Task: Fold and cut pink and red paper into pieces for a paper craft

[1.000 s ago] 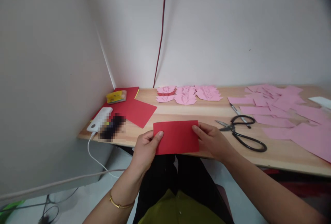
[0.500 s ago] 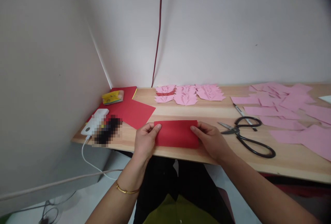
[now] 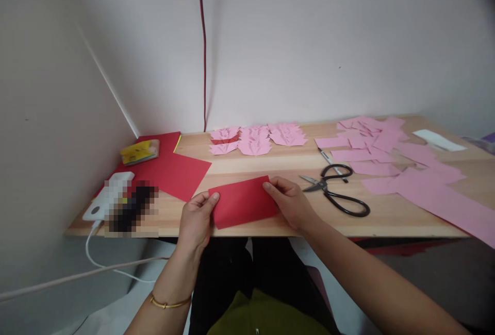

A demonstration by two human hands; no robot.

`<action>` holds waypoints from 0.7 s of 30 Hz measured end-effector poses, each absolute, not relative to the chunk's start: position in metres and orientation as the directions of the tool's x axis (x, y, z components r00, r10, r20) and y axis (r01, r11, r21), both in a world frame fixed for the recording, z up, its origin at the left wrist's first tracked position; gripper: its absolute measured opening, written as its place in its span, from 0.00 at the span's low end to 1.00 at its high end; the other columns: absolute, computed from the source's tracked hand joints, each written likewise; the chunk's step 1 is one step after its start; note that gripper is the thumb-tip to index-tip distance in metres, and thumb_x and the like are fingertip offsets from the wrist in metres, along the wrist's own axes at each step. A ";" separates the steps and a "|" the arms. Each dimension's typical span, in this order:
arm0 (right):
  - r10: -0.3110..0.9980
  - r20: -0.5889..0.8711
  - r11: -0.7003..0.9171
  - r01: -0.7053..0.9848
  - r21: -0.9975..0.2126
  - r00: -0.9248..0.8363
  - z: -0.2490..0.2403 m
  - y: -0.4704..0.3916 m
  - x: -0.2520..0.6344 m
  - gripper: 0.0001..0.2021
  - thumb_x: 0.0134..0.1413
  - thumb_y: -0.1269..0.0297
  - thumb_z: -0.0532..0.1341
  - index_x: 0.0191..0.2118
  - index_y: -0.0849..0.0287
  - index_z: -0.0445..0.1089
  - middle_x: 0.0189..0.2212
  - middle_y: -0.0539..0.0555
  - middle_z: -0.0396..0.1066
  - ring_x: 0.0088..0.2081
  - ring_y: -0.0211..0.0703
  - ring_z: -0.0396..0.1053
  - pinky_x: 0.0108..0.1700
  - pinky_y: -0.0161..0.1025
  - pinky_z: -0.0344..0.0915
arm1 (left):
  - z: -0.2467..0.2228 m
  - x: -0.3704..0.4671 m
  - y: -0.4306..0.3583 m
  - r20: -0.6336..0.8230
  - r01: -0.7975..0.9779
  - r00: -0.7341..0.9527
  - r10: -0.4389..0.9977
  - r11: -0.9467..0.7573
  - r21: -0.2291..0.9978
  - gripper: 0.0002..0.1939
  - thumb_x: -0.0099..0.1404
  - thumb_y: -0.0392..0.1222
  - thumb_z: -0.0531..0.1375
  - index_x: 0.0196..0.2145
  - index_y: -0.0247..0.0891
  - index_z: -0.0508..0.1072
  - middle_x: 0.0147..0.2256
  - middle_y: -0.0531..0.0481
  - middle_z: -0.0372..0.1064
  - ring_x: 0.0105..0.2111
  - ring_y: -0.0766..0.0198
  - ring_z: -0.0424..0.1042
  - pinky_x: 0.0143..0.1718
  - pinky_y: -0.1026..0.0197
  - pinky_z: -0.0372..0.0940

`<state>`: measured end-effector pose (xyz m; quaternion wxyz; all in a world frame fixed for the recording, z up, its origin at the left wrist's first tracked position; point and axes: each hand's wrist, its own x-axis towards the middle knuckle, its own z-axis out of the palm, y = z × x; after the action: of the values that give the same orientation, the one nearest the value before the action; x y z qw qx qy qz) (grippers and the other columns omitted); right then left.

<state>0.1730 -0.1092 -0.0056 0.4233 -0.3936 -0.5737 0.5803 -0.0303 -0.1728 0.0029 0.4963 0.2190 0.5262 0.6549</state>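
A rectangle of red paper (image 3: pixel 243 202) is held above the table's front edge, tilted up slightly at its right end. My left hand (image 3: pixel 197 215) pinches its left edge, thumb on top and fingers behind. At the upper right corner my right hand (image 3: pixel 289 202) grips the paper the same way. The fingers under the sheet are hidden. Black-handled scissors (image 3: pixel 328 186) lie partly open on the table to the right of my right hand, over a pen (image 3: pixel 333 164).
Cut-out pink pieces (image 3: pixel 255 139) lie along the wall, one red piece among them. Pink scraps (image 3: pixel 371 141) and a white strip (image 3: pixel 440 140) spread rightward. Leftward are larger red sheets (image 3: pixel 178 172), a yellow packet (image 3: pixel 139 152), a white power bank (image 3: pixel 104 198) with a cable, and a blurred dark object.
The camera view has turned to the right, bringing the white strip fully into view. The red paper has tilted, its right end now higher; both hands still hold it.
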 end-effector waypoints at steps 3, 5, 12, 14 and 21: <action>0.943 0.021 0.005 -0.047 -0.999 -0.332 -0.006 -0.109 0.173 0.14 0.54 0.51 0.59 0.30 0.58 0.69 0.26 0.48 0.67 0.28 0.36 0.61 0.32 0.33 0.59 | 0.003 -0.030 -0.173 -0.239 -0.427 -0.426 0.872 0.039 0.903 0.12 0.45 0.42 0.71 0.26 0.34 0.75 0.23 0.52 0.72 0.23 0.68 0.70 0.29 0.65 0.66; 0.944 0.039 0.028 -0.041 -0.999 -0.329 -0.007 -0.109 0.173 0.14 0.54 0.52 0.59 0.30 0.58 0.69 0.26 0.47 0.66 0.28 0.35 0.61 0.32 0.33 0.58 | 0.003 -0.030 -0.173 -0.233 -0.429 -0.438 0.868 0.026 0.903 0.12 0.45 0.41 0.71 0.26 0.34 0.75 0.23 0.53 0.73 0.23 0.69 0.70 0.29 0.66 0.66; 0.947 0.063 0.063 -0.010 -0.998 -0.315 -0.006 -0.110 0.174 0.14 0.54 0.52 0.58 0.29 0.58 0.68 0.25 0.47 0.64 0.28 0.36 0.59 0.32 0.33 0.58 | 0.006 -0.029 -0.173 -0.211 -0.435 -0.446 0.870 -0.005 0.901 0.11 0.45 0.40 0.71 0.25 0.35 0.74 0.24 0.54 0.73 0.24 0.70 0.70 0.31 0.66 0.65; 0.946 0.064 0.062 -0.017 -0.998 -0.317 -0.005 -0.110 0.174 0.14 0.54 0.52 0.58 0.30 0.58 0.68 0.25 0.47 0.63 0.28 0.36 0.59 0.32 0.33 0.58 | 0.007 -0.028 -0.173 -0.210 -0.429 -0.445 0.871 -0.001 0.903 0.11 0.45 0.40 0.71 0.25 0.35 0.74 0.24 0.54 0.73 0.24 0.70 0.70 0.31 0.65 0.66; 0.951 0.060 0.061 -0.006 -0.998 -0.304 -0.005 -0.110 0.175 0.13 0.54 0.52 0.59 0.32 0.58 0.69 0.28 0.48 0.64 0.31 0.37 0.61 0.35 0.33 0.59 | 0.008 -0.026 -0.173 -0.189 -0.403 -0.481 0.856 -0.025 0.915 0.12 0.45 0.41 0.71 0.24 0.35 0.74 0.24 0.55 0.73 0.25 0.70 0.70 0.32 0.66 0.65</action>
<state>0.1746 -0.1105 -0.0048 0.4315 -0.4025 -0.5867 0.5546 -0.0262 -0.1731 0.0082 0.4613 0.2163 0.5243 0.6823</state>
